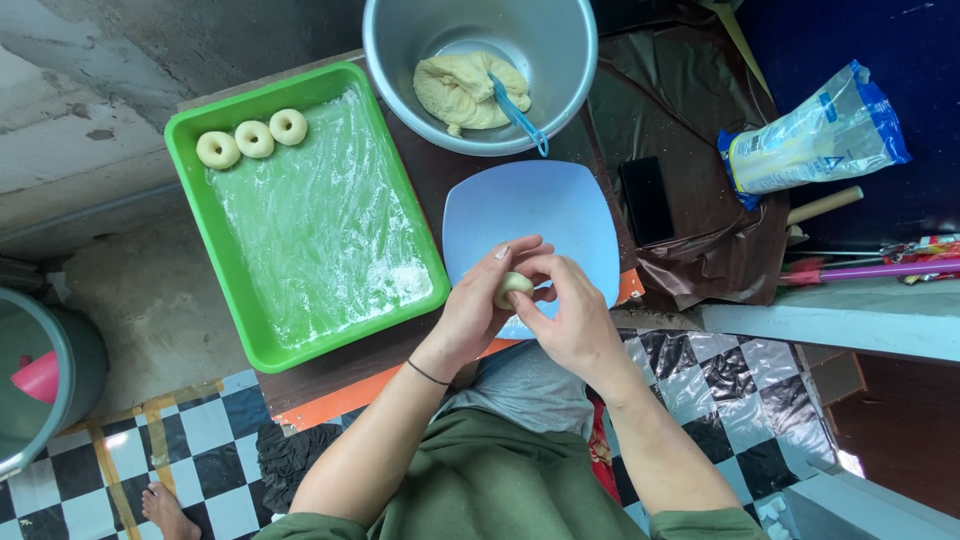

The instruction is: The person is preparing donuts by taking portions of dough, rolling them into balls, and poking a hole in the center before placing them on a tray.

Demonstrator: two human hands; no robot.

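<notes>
My left hand [478, 302] and my right hand [570, 310] meet over the near edge of a pale blue plate [545, 205]. Both pinch one small pale dough piece [511, 287] between fingers and thumbs. Beyond the plate stands a grey metal bowl [560, 60] holding a lump of yellowish dough [462, 90] and a blue spatula [518, 115]. On the left lies a green floured tray [310, 215] with three ring-shaped dough pieces [253, 138] in its far left corner.
A black phone [647, 198] lies right of the plate on brown plastic sheeting. A clear and blue flour bag [815, 135] sits at far right, with a wooden stick below it. A grey bucket [45, 385] stands at left on the floor.
</notes>
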